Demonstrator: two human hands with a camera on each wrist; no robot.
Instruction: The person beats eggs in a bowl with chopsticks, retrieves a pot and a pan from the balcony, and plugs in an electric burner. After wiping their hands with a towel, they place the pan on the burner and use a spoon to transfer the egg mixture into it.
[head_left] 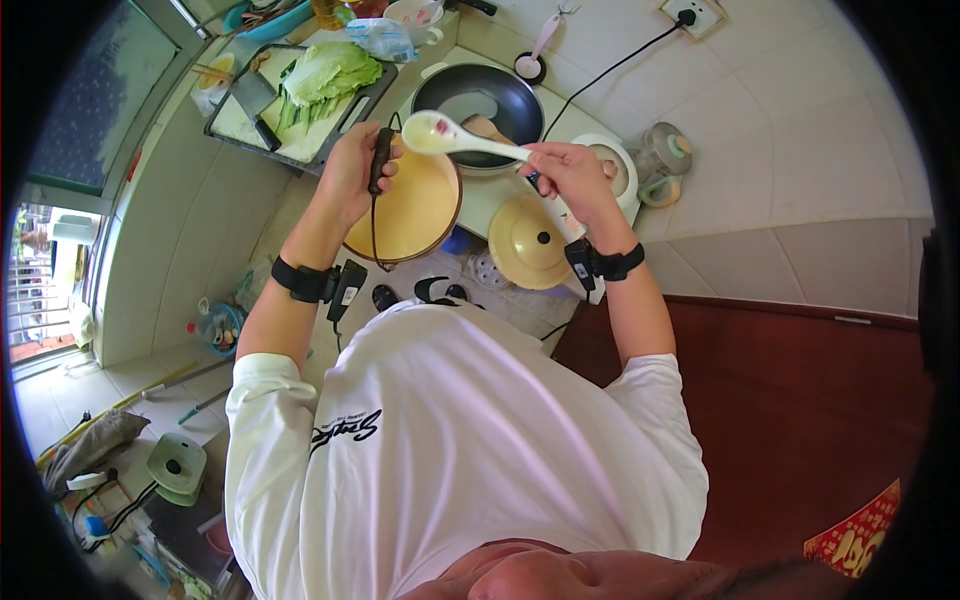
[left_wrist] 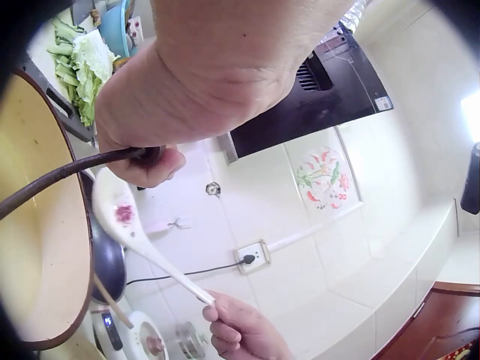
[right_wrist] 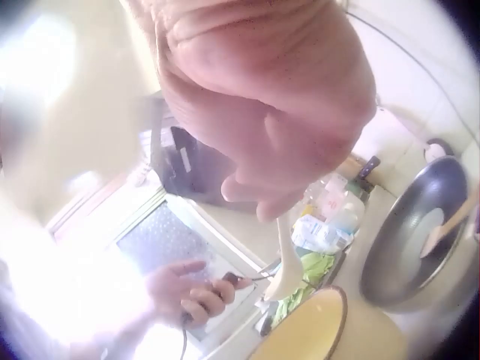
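Kitchen surface (head_left: 500,195): left hand (head_left: 352,170) grips pan handle (head_left: 380,158); right hand (head_left: 572,175) pinches spoon (head_left: 450,135) stem end. Spoon likely ceramic, stiff, slippery, breakable; pan (head_left: 410,210) heavy.

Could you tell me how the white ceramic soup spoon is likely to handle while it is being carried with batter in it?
The white ceramic soup spoon looks rigid and probably fragile. Its glossy handle may be slippery in the right hand, which pinches only the end. The pale batter filling its bowl could spill if tilted.
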